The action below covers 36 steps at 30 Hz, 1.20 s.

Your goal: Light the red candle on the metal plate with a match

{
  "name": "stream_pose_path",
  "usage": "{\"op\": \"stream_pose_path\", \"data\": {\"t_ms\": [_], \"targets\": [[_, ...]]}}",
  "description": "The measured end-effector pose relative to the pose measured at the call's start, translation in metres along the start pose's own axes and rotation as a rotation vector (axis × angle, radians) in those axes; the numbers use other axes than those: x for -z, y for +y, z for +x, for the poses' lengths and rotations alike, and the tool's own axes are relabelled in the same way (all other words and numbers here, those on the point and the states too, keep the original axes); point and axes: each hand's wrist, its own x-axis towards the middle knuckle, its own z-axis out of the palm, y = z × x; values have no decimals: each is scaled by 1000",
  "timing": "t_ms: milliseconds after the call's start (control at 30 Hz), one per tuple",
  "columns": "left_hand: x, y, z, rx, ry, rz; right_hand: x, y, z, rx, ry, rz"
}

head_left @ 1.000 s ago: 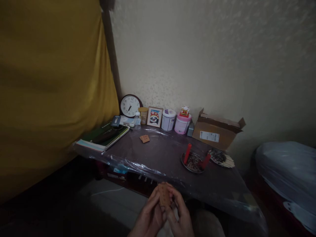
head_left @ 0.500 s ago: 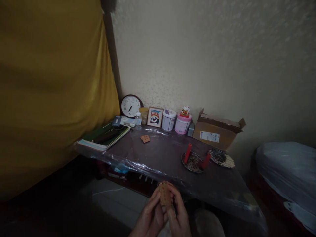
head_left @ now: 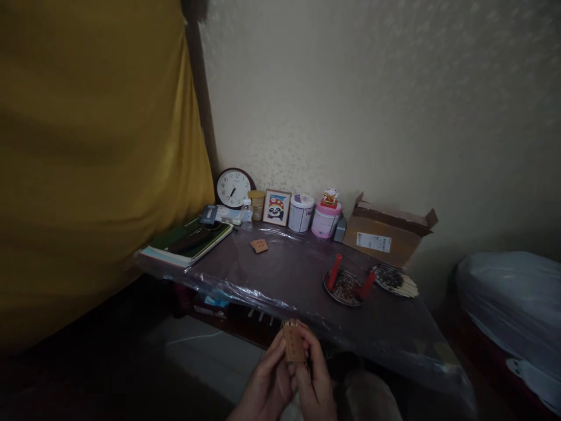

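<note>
Low in the view, in front of the table's near edge, my left hand (head_left: 267,386) and my right hand (head_left: 318,386) are closed together on a small tan perforated block (head_left: 293,345), held upright between the fingertips. A similar small tan block (head_left: 259,245) lies further back on the dark table (head_left: 394,333), which is covered in clear plastic sheet.
A clock (head_left: 233,188), jars, a panda picture (head_left: 276,208) and a pink tub (head_left: 325,221) line the wall. A cardboard box (head_left: 385,234) stands at right. A dish with two red candles (head_left: 346,286) and books (head_left: 186,244) lie on the table. Yellow curtain (head_left: 87,164) hangs left.
The view has drifted slightly; my hands and the block stay in nearly the same place, the block raised a touch.
</note>
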Motion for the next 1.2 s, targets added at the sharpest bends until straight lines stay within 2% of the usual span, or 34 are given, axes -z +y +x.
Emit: {"op": "stream_pose_path", "data": {"t_ms": [100,233,300,433,567,767,1033,1200], "targets": [[3,1,1,-3,1,-15,9,-1,3,-66,-133,82],[16,2,2,43,24,-66,28,2,14,-172,-290,329],[22,3,0,75,42,-71,35,5,20,-235,-255,368],[23,4,-6,150,45,-8,41,5,32,-287,-158,254],[20,4,-9,185,44,22,39,-3,36,-271,-190,175],[24,0,-11,209,56,43,37,-3,37,-320,-203,191],[27,0,-12,247,79,54,38,2,36,-243,-198,57],[30,2,-11,268,96,56,45,-7,40,-18,-318,-80]]}}
